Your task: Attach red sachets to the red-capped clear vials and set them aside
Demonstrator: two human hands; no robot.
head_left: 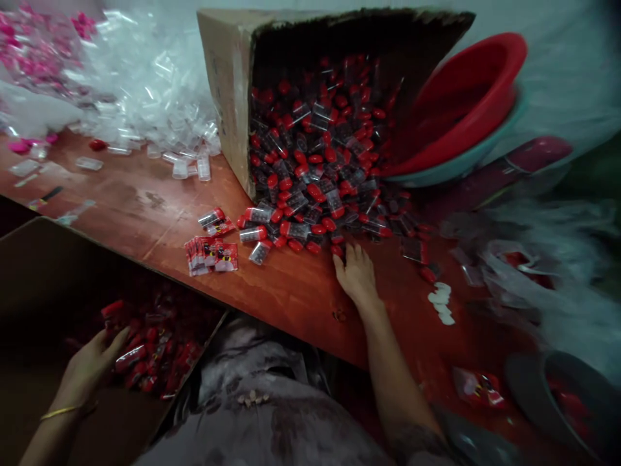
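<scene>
My right hand (358, 275) is at the front edge of a heap of clear containers with red caps (315, 191), its fingers curled at a red-capped piece. That heap spills from a cardboard box (228, 97) lying on its side on the reddish table (272, 291). Down at the left, my left hand (97, 356) is over an open box holding red packed pieces (158, 356). Its thumb and fingers are around a red packet (114, 310). Small red printed cards (211, 254) lie left of the heap.
Clear tubes (155, 71) and pink pieces (36, 48) are piled at the back left. A red basin (466, 97) leans right of the box. White discs (441, 303), plastic bags (557, 259) and a grey container (533, 395) are at the right.
</scene>
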